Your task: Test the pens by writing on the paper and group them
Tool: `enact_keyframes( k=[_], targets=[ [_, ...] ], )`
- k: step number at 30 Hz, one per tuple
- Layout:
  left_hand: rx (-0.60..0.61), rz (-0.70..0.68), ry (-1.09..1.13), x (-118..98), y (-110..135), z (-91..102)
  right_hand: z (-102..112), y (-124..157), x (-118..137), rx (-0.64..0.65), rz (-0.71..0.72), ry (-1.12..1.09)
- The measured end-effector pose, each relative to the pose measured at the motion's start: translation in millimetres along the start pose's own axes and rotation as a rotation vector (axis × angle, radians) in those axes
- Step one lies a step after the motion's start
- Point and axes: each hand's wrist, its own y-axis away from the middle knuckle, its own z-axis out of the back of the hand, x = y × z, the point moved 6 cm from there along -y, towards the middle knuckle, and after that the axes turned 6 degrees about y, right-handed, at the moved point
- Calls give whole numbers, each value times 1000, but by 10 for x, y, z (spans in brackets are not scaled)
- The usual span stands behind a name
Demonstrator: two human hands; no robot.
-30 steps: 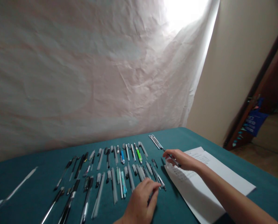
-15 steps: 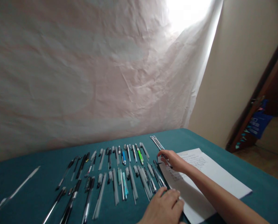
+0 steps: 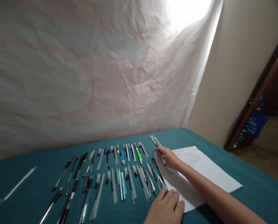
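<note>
Evidently, the dark green tabletop (image 3: 176, 137) is bearing white lettered paper sheets (image 3: 219, 179) beneath the right grip (image 3: 168, 158); these could be slipping if the empty, spread left grip (image 3: 165, 207) isn't pressing them. The right grip is grasping a slim dark pen (image 3: 163, 160); turning could be scattering transparent plastic pens (image 3: 157, 177) beside it. The left wrist is going unseen; lettering and pen tip are looking unclear.

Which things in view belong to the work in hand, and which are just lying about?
In use, it seems:
pen in the right hand
written-on sheets, by the left hand
rows of pens

Probably just about:
slim pale item, far left
blue item by the door
</note>
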Motion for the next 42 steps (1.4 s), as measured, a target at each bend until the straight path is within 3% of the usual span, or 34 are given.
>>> enact_keyframes(
  k=[3, 6, 9, 14, 20, 25, 31, 42],
  targets=[
    [-3, -4, 6, -4, 1, 31, 127, 50, 31, -80, 1, -58],
    [41, -22, -19, -16, 12, 71, 328, 203, -67, -132, -62, -260],
    [108, -43, -80, -24, 26, 93, 516, 460, -373, -137, -255, -416],
    [140, -35, -114, -7, 22, 91, 783, 953, -996, -196, -488, -349],
    [187, -9, -79, 11, 11, 101, 832, 1275, -1527, -335, -632, -348],
    [283, 27, -25, -37, -16, 227, 870, 1311, -1621, -308, -564, -119],
    [351, 79, 32, -96, -46, 360, 907, 1378, -1706, -347, -578, -66],
    [338, 156, 70, -53, -14, 409, 912, 1391, -1690, -370, -575, -16]
  ],
)
